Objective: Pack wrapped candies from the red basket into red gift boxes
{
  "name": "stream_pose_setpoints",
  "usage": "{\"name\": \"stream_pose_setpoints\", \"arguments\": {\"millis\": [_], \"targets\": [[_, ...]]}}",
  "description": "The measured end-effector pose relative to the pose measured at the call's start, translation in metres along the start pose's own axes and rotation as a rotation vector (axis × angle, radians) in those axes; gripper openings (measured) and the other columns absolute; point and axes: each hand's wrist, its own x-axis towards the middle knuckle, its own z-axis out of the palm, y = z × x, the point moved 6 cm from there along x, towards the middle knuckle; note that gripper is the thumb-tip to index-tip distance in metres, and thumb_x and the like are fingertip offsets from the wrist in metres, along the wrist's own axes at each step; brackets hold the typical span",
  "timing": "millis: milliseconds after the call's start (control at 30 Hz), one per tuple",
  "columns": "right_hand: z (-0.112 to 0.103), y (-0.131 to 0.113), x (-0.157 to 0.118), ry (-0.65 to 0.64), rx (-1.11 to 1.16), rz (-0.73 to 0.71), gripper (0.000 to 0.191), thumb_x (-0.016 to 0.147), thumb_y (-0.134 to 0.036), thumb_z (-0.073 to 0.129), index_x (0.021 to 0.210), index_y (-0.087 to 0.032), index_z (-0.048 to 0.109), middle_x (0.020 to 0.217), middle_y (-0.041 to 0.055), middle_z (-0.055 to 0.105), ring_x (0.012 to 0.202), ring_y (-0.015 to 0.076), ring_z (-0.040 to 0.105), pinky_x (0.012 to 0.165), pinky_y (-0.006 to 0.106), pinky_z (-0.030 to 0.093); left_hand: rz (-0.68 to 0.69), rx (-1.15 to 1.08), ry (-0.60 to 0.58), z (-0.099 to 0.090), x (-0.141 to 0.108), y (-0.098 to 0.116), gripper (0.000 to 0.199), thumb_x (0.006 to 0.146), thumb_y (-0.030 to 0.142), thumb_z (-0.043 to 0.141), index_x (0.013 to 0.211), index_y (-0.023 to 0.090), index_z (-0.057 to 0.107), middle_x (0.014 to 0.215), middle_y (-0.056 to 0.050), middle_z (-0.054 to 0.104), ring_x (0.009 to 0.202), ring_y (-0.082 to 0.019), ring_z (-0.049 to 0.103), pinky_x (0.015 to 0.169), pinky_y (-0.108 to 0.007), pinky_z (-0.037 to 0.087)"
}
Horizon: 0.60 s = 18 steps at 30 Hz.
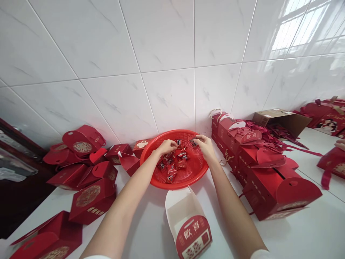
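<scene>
A red plastic basket (199,169) holds several red-wrapped candies (171,169), most of them in its left and middle part. My left hand (167,146) is over the basket's back left, its fingers pinched together at the edge of a wrapped candy with dark lettering. At the basket's right rim, my right hand (205,144) pinches another small wrapped candy (193,141) between thumb and fingers. In front of the basket, between my forearms, stands an open gift box (185,212) with a white inside and a red printed front flap. Its visible inside holds nothing.
Red gift boxes (88,198) crowd the left side. A row of handled red boxes (258,180) lines the right. Behind it are dark red ribbons (258,129) and an open cardboard box (280,117). Another person's hand (340,144) shows at the right edge. A tiled wall (172,100) stands behind.
</scene>
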Motion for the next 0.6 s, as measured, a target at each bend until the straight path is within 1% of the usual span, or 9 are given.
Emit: {"name": "stream_pose_setpoints", "arguments": {"millis": [100,167,200,267,333,367,467,533,600], "targets": [[0.001,-0.002,-0.001,-0.003,-0.013,-0.003,0.029,0.060,-0.038,0.068,0.079,-0.016,0.065,0.080,0.0060,0.070,0.075,0.0193,0.065,0.068,0.032,0.051,-0.036,0.005,0.082,-0.009,-0.003,-0.007,0.033,0.088,0.034,0.054,0.107,0.018,0.075,0.101,-0.008,0.077,0.091,-0.023,0.069,0.075,-0.029,0.052],[0.002,-0.002,-0.001,-0.008,-0.018,-0.005,0.031,0.062,-0.040,0.068,0.081,-0.016,0.066,0.082,0.0064,0.071,0.076,0.0195,0.065,0.067,0.031,0.051,-0.031,0.017,0.061,-0.006,-0.005,-0.008,0.036,0.086,0.042,0.059,0.110,0.020,0.074,0.102,-0.007,0.077,0.091,-0.024,0.069,0.076,-0.029,0.052],[0.002,-0.002,-0.001,-0.011,-0.020,-0.005,0.032,0.063,-0.042,0.067,0.082,-0.016,0.066,0.083,0.0064,0.071,0.077,0.0192,0.065,0.067,0.031,0.051,-0.018,0.027,0.033,-0.002,-0.005,-0.006,0.038,0.083,0.047,0.064,0.110,0.022,0.074,0.101,-0.006,0.077,0.092,-0.024,0.069,0.077,-0.028,0.052],[0.003,-0.001,-0.001,-0.020,-0.024,-0.002,0.033,0.064,-0.044,0.066,0.083,-0.017,0.065,0.082,0.0056,0.071,0.074,0.0177,0.064,0.065,0.029,0.050,0.015,0.063,-0.030,0.009,-0.005,0.000,0.046,0.071,0.052,0.076,0.108,0.026,0.075,0.099,-0.003,0.076,0.096,-0.026,0.069,0.080,-0.028,0.051],[0.004,0.000,-0.001,-0.034,-0.030,0.005,0.033,0.064,-0.044,0.066,0.082,-0.017,0.064,0.078,0.0039,0.069,0.067,0.0153,0.061,0.062,0.028,0.049,0.043,0.111,-0.075,0.020,-0.002,0.007,0.049,0.061,0.052,0.084,0.102,0.028,0.076,0.095,-0.002,0.076,0.099,-0.028,0.068,0.082,-0.029,0.050],[0.005,0.001,-0.001,-0.042,-0.032,0.009,0.033,0.064,-0.045,0.067,0.082,-0.018,0.064,0.076,0.0029,0.069,0.063,0.0140,0.060,0.061,0.028,0.048,0.053,0.136,-0.091,0.025,-0.001,0.010,0.046,0.059,0.051,0.086,0.097,0.027,0.077,0.093,-0.002,0.076,0.098,-0.028,0.068,0.082,-0.029,0.050],[0.005,0.002,-0.002,-0.053,-0.039,0.008,0.032,0.065,-0.044,0.067,0.082,-0.018,0.062,0.072,0.0010,0.066,0.059,0.0123,0.056,0.058,0.026,0.046,0.066,0.202,-0.118,0.035,0.004,0.013,0.027,0.069,0.047,0.080,0.083,0.025,0.073,0.083,-0.001,0.074,0.086,-0.026,0.069,0.077,-0.029,0.050],[0.005,0.001,-0.003,-0.052,-0.044,-0.001,0.031,0.064,-0.043,0.067,0.082,-0.018,0.062,0.071,0.0007,0.065,0.060,0.0127,0.056,0.058,0.026,0.046,0.060,0.240,-0.105,0.034,0.005,0.011,0.019,0.076,0.043,0.075,0.081,0.024,0.071,0.081,-0.001,0.073,0.083,-0.024,0.069,0.074,-0.028,0.049],[0.005,0.000,-0.004,-0.051,-0.053,-0.012,0.031,0.065,-0.042,0.066,0.083,-0.018,0.062,0.072,0.0009,0.065,0.061,0.0128,0.056,0.058,0.026,0.046,0.039,0.275,-0.066,0.029,0.004,0.007,0.015,0.082,0.039,0.070,0.082,0.024,0.070,0.086,-0.003,0.074,0.085,-0.025,0.070,0.075,-0.029,0.050]]}}
